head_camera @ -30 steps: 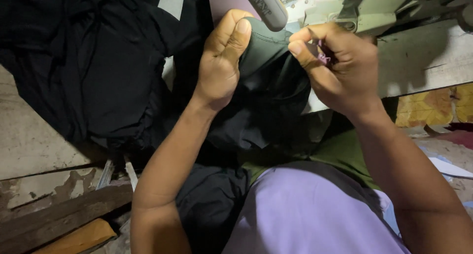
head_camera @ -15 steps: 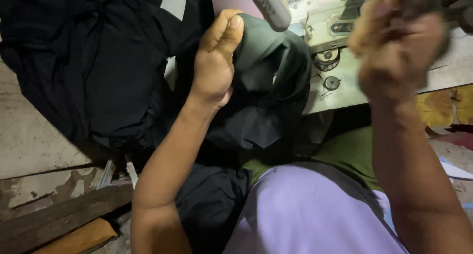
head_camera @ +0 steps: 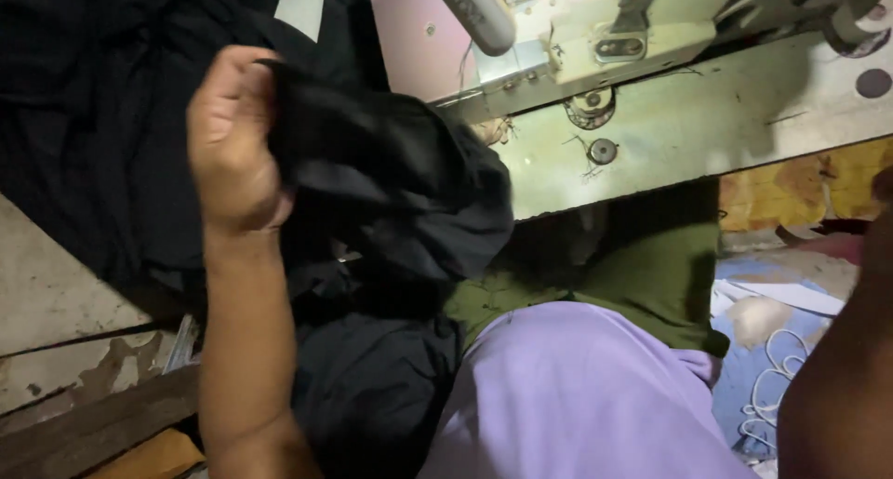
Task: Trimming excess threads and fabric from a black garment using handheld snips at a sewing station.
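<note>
Surface: worn pale-green sewing machine bed (head_camera: pixel 688 126), scuffed, with round metal fittings | room: dim, patchy floor (head_camera: pixel 56 293), wooden plank (head_camera: pixel 93 428) lower left | left hand (head_camera: pixel 233 144) clenched around a bunch of black fabric (head_camera: pixel 391 191), held over the lap beside the bed | right hand out of view, only its forearm (head_camera: pixel 837 377) shows, grip unknowable
</note>
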